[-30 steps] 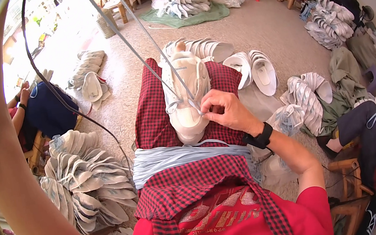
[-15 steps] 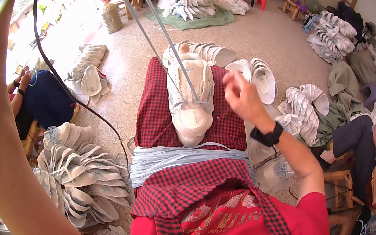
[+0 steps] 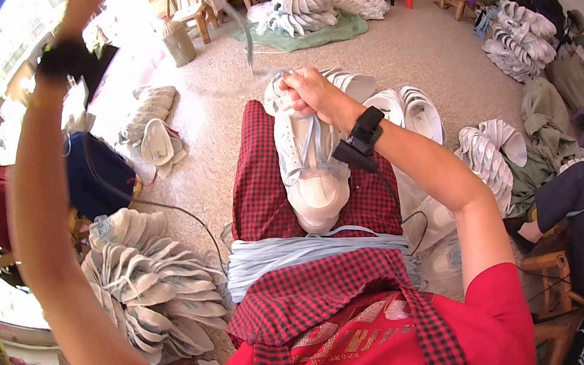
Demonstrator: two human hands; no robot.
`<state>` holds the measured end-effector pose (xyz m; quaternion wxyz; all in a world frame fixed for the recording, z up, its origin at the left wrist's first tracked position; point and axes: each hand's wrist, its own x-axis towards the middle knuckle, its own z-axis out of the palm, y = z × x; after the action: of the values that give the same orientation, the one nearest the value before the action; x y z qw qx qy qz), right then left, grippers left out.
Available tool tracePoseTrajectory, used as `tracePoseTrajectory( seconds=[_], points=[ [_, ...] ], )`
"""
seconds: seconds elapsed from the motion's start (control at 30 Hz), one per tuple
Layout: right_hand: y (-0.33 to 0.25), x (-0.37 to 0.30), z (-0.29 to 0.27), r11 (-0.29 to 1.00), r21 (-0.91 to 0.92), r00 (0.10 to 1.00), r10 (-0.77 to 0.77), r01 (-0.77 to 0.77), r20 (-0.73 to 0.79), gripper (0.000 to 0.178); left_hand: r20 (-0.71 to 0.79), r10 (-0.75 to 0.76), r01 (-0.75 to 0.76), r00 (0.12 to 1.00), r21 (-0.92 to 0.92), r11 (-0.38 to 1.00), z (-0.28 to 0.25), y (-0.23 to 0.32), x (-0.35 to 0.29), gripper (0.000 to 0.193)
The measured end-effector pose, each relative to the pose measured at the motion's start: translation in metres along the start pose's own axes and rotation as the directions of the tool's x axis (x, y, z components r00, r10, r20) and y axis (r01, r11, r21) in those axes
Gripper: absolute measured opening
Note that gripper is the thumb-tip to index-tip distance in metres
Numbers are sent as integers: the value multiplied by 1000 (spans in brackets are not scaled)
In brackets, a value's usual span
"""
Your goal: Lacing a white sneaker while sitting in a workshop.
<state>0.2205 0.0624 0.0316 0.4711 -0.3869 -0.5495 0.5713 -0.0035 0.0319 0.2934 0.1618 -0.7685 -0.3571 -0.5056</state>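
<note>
1 R hand (image 3: 289,92) tight on 1 lace (image 3: 248,42) over 1 wht shoe (image 3: 318,197), 1 L hand (image 3: 89,0), grip unclear

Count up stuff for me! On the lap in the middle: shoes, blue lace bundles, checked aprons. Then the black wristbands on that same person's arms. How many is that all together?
White shoe: 1
Blue lace bundle: 1
Checked apron: 1
Black wristbands: 2
Total: 5
</note>
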Motion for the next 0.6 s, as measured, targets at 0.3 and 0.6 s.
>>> tracePoseTrajectory(
  seconds=[0.3, 0.6],
  points=[
    [14, 17, 5, 969, 151, 970, 171, -197, 171, 20, 833, -131, 589, 538, -259, 766, 76, 20, -286, 19],
    [17, 17, 2, 980, 115, 971, 140, -165, 195, 20, 541, 225, 118, 810, -528, 841, 87, 34, -291, 2]
  ],
)
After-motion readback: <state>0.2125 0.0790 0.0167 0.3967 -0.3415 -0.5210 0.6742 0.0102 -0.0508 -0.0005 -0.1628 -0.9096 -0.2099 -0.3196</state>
